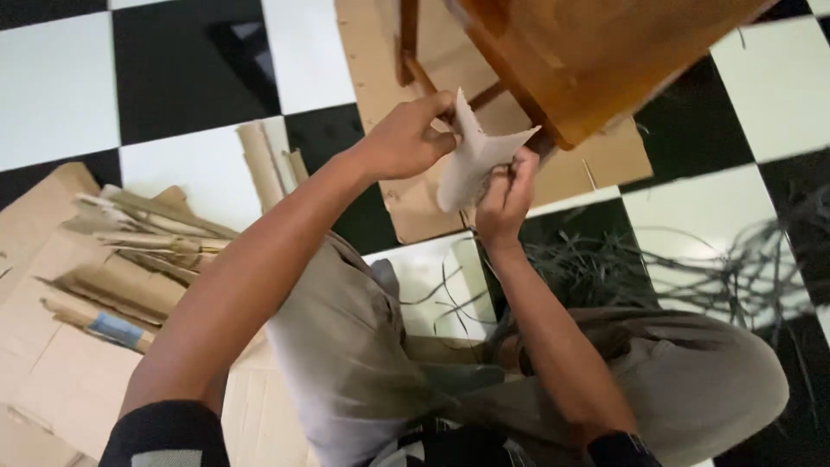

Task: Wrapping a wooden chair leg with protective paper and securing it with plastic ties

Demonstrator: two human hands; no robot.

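At upper centre of the frame, left hand (pixel 405 138) and right hand (pixel 506 199) both pinch a pale cardboard piece (pixel 477 157), raised off the checkered floor (pixel 186 65) for handling; cardboard scraps (pixel 130 259) lie piled at left.

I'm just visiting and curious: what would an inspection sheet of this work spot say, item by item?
Surface: black and white checkered floor, partly covered by a flat cardboard sheet.
Job's things: a pale cardboard piece, bent, held in front of a wooden stool.
Clutter: a pile of torn cardboard scraps on the person's left; thin dark strips scattered on the right.
Grippers: left hand pinches the piece's upper edge; right hand grips its lower part.
Cables: nothing seen.
Surroundings: the person's grey trousers; no other people in view.
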